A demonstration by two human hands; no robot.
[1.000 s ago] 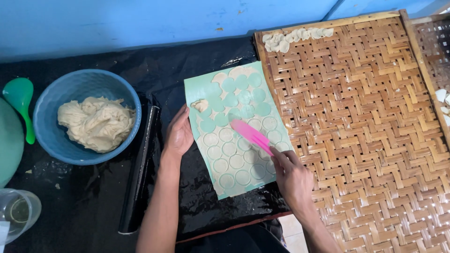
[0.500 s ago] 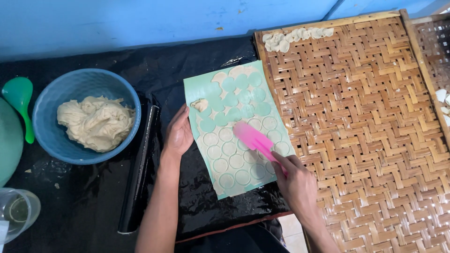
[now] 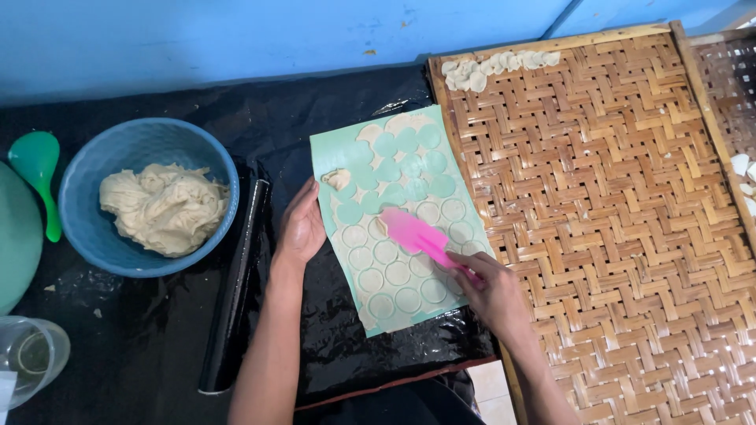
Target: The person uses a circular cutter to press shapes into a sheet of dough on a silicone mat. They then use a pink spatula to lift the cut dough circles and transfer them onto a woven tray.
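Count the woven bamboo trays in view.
2. One large woven bamboo tray lies right of the green mat; a second tray shows partly at the right edge, mostly cropped.

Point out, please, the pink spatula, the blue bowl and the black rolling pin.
pink spatula (image 3: 411, 231), head view, on the flat blade.
blue bowl (image 3: 206, 153), head view, on the right side of its rim.
black rolling pin (image 3: 236, 287), head view, on the middle of its length.

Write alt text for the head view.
The right hand slides a pink spatula under dough rounds on a green mat, which the left hand steadies. A blue bowl of dough sits left and a woven bamboo tray right.
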